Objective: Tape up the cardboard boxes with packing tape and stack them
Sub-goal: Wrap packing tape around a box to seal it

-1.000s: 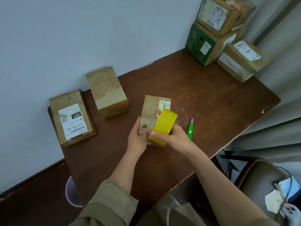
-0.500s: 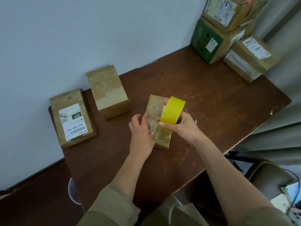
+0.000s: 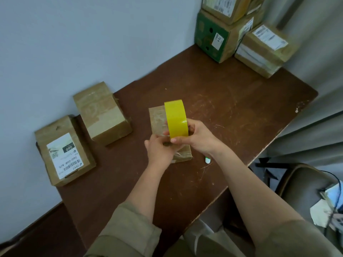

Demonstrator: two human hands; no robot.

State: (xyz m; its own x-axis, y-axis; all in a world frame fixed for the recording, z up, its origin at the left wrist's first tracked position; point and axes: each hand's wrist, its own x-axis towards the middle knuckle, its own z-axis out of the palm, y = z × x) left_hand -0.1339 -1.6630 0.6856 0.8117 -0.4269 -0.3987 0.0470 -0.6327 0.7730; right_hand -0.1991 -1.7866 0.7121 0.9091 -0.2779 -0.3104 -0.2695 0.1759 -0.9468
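Observation:
A small cardboard box [image 3: 157,119] lies flat in the middle of the brown table [image 3: 232,112]. Above it my right hand [image 3: 196,138] holds a yellow roll of packing tape [image 3: 176,119] upright on edge. My left hand [image 3: 157,147] pinches at the roll's lower edge, over the near end of the box, where a clear strip of tape shows. Two more boxes lie at the left: a plain one [image 3: 102,112] and one with a white label [image 3: 63,151].
A stack of boxes fills the far right corner: a green one [image 3: 213,38], a brown one on top [image 3: 224,6] and a labelled one beside it [image 3: 265,49]. A green-and-white cutter tip [image 3: 207,160] shows under my right wrist. A chair [image 3: 306,182] stands at the right.
My right hand has lifted the tape roll higher and turned it upright. My left hand has left the box's side and come to the roll's lower edge. The camera moved closer.

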